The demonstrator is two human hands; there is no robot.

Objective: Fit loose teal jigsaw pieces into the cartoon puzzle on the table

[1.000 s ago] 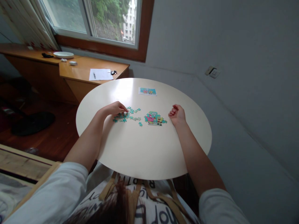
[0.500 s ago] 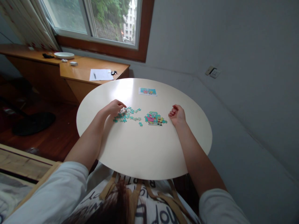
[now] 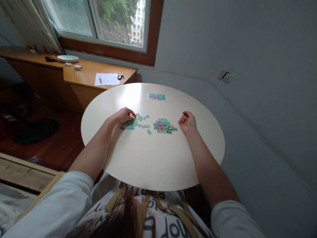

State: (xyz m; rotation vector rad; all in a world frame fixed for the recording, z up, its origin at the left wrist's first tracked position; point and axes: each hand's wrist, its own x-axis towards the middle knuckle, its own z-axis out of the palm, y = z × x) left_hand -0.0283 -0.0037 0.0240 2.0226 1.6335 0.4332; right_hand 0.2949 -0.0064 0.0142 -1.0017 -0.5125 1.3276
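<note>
My left hand (image 3: 125, 115) is over a loose spread of teal jigsaw puzzle pieces (image 3: 128, 125). Its thumb and fingertips come together low over the pile, closed on what looks like one puzzle piece, mostly hidden by the fingers. To the right of the pile lies a partly joined jigsaw puzzle (image 3: 163, 126), with pink and yellow cartoon figures on teal. My right hand (image 3: 187, 121) rests on the table beside the joined part, fingers curled into a loose fist with nothing visible in it. A single piece (image 3: 149, 132) lies between pile and joined part.
A small picture card (image 3: 157, 97) with the cartoon scene lies toward the far edge of the round white table (image 3: 151, 158). Beyond it, a wooden desk (image 3: 86, 67) holds a paper sheet (image 3: 106, 79), keys (image 3: 120, 77) and a white plate (image 3: 68, 59).
My left hand has shifted slightly right and toward me over the pieces, and its outstretched index finger has bent down. My right hand and the joined puzzle stay put.
</note>
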